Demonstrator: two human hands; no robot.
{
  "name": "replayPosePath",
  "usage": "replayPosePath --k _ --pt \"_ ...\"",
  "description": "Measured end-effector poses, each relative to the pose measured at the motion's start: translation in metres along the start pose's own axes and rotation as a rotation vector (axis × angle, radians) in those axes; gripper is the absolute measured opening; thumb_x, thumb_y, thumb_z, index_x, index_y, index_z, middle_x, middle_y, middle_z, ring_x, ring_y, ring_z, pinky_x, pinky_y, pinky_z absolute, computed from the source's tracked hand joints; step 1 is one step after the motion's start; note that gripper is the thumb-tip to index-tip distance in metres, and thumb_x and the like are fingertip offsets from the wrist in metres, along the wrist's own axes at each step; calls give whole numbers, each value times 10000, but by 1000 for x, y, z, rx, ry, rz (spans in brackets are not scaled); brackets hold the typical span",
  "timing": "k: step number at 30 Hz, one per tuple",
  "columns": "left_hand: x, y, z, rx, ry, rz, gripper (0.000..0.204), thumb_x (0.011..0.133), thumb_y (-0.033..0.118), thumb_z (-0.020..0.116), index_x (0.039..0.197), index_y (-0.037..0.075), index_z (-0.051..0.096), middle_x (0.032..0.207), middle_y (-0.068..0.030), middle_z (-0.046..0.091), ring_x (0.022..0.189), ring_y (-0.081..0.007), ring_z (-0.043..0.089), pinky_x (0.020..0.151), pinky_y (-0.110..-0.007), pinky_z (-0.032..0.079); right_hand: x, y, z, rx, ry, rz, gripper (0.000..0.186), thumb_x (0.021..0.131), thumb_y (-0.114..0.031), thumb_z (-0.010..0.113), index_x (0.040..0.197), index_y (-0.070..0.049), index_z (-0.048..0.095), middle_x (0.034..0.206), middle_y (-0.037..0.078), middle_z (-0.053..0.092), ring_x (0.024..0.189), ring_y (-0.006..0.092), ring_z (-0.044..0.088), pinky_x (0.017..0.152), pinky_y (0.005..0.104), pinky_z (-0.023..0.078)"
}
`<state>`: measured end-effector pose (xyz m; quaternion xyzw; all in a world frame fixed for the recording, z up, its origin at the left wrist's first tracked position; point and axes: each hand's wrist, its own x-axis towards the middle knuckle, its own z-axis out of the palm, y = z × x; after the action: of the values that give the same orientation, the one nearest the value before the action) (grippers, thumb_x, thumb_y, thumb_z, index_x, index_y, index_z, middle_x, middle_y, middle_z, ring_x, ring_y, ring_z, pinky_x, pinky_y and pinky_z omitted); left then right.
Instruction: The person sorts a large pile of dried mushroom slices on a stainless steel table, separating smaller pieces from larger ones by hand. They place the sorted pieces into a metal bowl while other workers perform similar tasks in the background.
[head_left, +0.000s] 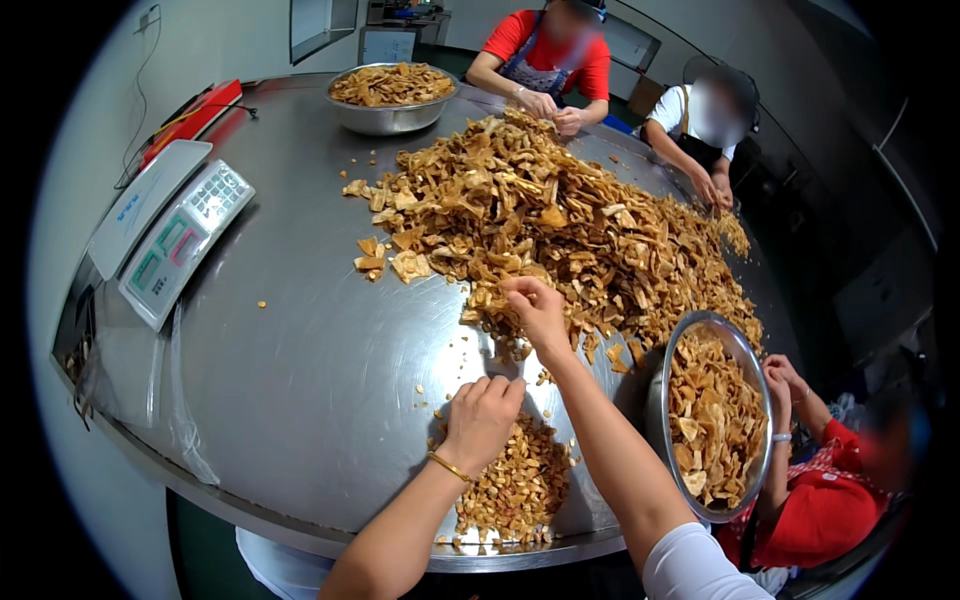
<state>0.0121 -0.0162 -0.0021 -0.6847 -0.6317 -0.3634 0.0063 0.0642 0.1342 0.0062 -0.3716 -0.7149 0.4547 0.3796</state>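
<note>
A large heap of brown dried slices [560, 220] lies across the steel table. At the near edge of it is my right hand [537, 312], fingers bent in a pinch against the slices; what they hold is too small to make out. Closer to me, my left hand [482, 425], with a gold bracelet [450, 466] on its wrist, curls its fingers together. Its fingertips are mostly turned away, so their contents cannot be made out. Beneath and beside it lies a smaller pile of broken bits [515, 490] near the table's front edge.
A steel bowl [655, 425] of slices stands tilted at right, another bowl [390, 120] at the far left. A white scale [185, 240] and a clear plastic bag [130, 385] are on the left. Three co-workers sit around the steel table [290, 370], hands near the slices.
</note>
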Motion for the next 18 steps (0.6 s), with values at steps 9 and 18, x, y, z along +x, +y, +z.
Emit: replayPosePath --k 9,18 --pt "-4 -8 -4 134 -2 -108 70 658 57 554 723 65 529 660 -49 517 614 -200 527 527 -298 433 1 -12 34 -866 6 -103 290 593 -154 693 809 -49 531 786 95 530 705 270 535 601 359 415" --pt "6 -12 -13 -376 232 -334 223 710 95 586 917 30 535 789 -108 539 634 -238 555 539 -308 448 -75 -8 -12 -140 154 102 225 619 -71 686 767 -8 528 648 14 527 517 67 433 465 203 364"
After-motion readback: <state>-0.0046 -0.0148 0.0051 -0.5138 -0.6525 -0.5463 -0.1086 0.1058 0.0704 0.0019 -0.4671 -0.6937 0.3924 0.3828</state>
